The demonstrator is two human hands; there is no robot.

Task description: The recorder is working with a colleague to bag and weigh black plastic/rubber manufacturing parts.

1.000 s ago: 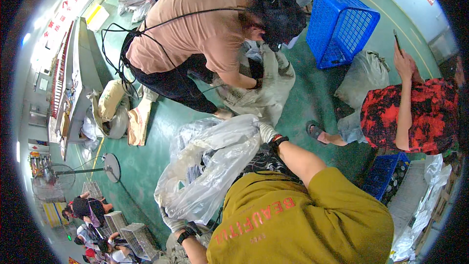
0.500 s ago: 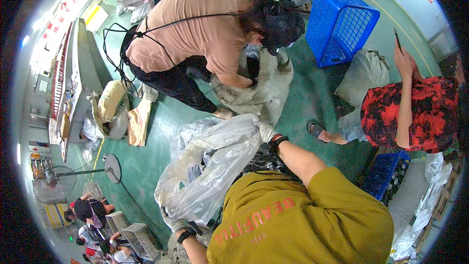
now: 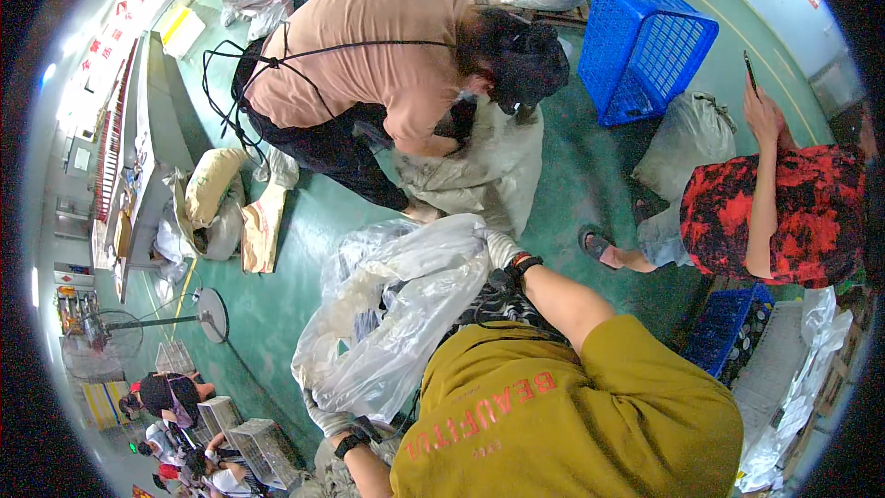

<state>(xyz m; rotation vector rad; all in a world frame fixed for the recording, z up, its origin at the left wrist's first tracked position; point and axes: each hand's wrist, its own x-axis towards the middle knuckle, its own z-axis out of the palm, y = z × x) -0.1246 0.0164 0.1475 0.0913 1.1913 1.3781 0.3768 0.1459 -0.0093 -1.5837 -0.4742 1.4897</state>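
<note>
A large clear plastic bag (image 3: 406, 263) hangs open in front of me, its mouth spread wide, with dark and bluish contents that I cannot make out. My left hand (image 3: 327, 417), in a white glove, is closed on the bag's near left edge. The white-gloved right hand (image 3: 501, 247) grips the rim on the far right side. Just beyond the bag, a co-worker in a pink shirt (image 3: 369, 46) bends over a whitish woven sack (image 3: 502, 171), one arm reaching into its mouth.
A blue plastic crate (image 3: 636, 51) lies tipped at the far right. Beside a grey sack (image 3: 691, 143), a person in a red and black shirt (image 3: 774, 212) holds a phone. Filled sacks (image 3: 214, 189) and a standing fan (image 3: 212, 316) are to the left.
The co-worker's head and upper body have shifted slightly, and the woven sack's mouth has moved a little. My hands and the plastic bag stay almost still.
</note>
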